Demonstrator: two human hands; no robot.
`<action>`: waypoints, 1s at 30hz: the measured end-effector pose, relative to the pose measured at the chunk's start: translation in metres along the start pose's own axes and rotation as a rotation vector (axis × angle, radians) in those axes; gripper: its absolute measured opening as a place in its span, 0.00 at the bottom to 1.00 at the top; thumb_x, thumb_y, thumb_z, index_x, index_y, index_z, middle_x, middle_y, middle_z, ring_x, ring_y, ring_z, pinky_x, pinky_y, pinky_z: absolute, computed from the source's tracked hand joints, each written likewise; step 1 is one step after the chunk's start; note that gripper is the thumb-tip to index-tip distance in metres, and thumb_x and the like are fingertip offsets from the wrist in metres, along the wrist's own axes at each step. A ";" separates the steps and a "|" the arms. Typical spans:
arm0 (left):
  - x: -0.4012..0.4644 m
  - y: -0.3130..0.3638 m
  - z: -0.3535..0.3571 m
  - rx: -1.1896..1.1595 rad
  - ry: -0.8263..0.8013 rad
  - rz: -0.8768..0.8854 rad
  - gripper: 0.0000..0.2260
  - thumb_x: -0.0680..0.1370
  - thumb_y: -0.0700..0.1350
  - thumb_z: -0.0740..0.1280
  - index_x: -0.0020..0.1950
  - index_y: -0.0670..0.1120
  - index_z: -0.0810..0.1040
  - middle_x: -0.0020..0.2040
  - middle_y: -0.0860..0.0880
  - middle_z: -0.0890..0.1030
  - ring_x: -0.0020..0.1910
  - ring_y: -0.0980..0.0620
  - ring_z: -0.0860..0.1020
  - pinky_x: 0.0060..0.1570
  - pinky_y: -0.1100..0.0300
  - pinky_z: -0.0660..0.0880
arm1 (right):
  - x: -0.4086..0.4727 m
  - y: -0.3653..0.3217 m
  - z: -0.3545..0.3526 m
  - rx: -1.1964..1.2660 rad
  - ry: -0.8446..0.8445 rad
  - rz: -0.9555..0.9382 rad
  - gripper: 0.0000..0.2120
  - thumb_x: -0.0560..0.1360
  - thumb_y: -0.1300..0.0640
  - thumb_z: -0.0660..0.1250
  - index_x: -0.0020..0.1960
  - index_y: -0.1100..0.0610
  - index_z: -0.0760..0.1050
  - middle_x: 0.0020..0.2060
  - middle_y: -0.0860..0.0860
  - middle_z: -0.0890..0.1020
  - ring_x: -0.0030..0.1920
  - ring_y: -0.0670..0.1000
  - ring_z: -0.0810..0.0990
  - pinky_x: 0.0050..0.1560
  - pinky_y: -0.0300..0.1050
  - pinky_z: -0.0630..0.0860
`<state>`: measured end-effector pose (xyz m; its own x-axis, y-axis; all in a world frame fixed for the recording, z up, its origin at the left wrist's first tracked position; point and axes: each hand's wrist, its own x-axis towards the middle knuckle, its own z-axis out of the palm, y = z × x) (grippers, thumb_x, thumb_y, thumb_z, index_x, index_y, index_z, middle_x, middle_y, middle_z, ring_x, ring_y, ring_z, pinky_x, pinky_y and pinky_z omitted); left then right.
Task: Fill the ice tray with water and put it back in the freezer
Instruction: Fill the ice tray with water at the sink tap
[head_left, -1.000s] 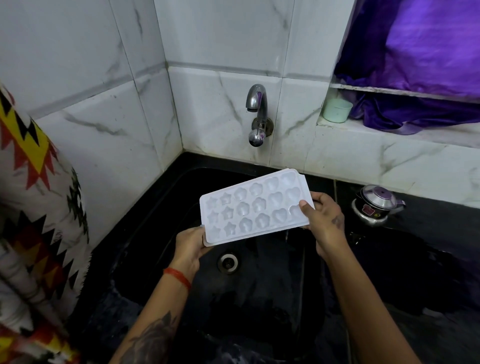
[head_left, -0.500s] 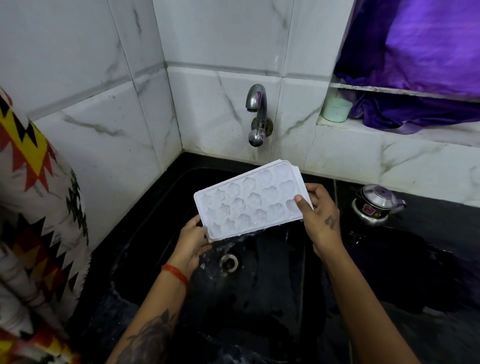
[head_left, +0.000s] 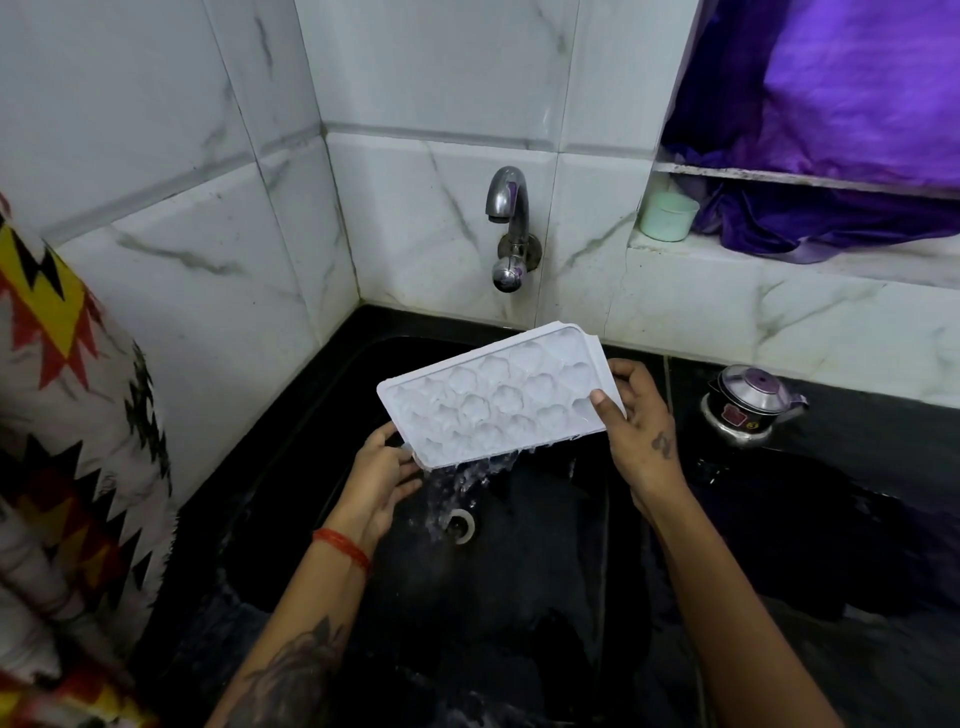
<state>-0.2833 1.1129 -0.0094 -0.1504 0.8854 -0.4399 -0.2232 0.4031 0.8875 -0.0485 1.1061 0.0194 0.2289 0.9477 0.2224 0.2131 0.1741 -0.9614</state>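
A black sink (head_left: 291, 499) fills the lower middle of the frame, set into a dark wet worktop (head_left: 857, 493) that runs off to the right, with white marble-look tiles (head_left: 441, 78) rising behind and at the left. A patterned cloth (head_left: 62, 415) hangs down the left edge, and purple fabric (head_left: 841, 88) lies on a shelf in the upper right.

At centre, the white ice tray (head_left: 493, 397) is held over the sink, tipped so its lower left corner is lowest. Water (head_left: 462, 483) pours off that edge toward the drain (head_left: 460, 525). The left hand (head_left: 382, 467) holds the low end, fingers curled at the tray's edge. The right hand (head_left: 636, 415) clamps the high end, thumb on top and fingers underneath.

This looks like a rinse or the dumping of excess water, so the filling step is not finished. Next the tray needs to come level and, if it is empty, go under the tap (head_left: 506, 228), which sits above it at upper centre and shows no stream.

Room is good over the sink's middle. The back wall is close behind the tray's far edge, and a small steel pot (head_left: 748, 405) stands on the worktop just right of the right hand. A pale green cup (head_left: 667, 215) sits on the ledge above, well apart.
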 end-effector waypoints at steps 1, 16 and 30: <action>0.000 0.000 0.000 -0.003 0.000 0.006 0.21 0.79 0.32 0.54 0.70 0.48 0.65 0.49 0.49 0.79 0.47 0.50 0.78 0.45 0.56 0.73 | 0.000 0.000 0.000 -0.004 -0.001 0.000 0.12 0.77 0.63 0.63 0.57 0.49 0.71 0.54 0.52 0.82 0.54 0.50 0.80 0.53 0.44 0.76; 0.001 0.005 0.003 -0.041 -0.007 0.061 0.20 0.78 0.28 0.53 0.66 0.46 0.64 0.56 0.47 0.77 0.46 0.54 0.77 0.41 0.60 0.72 | -0.003 0.000 0.000 -0.039 0.063 -0.068 0.19 0.75 0.68 0.64 0.53 0.44 0.73 0.49 0.42 0.80 0.52 0.40 0.79 0.52 0.33 0.74; 0.011 0.005 -0.002 0.020 -0.016 0.143 0.22 0.76 0.26 0.50 0.66 0.45 0.62 0.49 0.51 0.75 0.43 0.61 0.74 0.35 0.70 0.73 | -0.011 -0.003 0.012 -0.063 0.129 -0.132 0.18 0.74 0.70 0.64 0.51 0.47 0.74 0.48 0.46 0.81 0.53 0.45 0.79 0.55 0.37 0.74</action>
<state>-0.2884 1.1244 -0.0098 -0.1639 0.9375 -0.3070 -0.1818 0.2772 0.9435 -0.0633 1.0987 0.0176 0.3135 0.8750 0.3688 0.3075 0.2739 -0.9113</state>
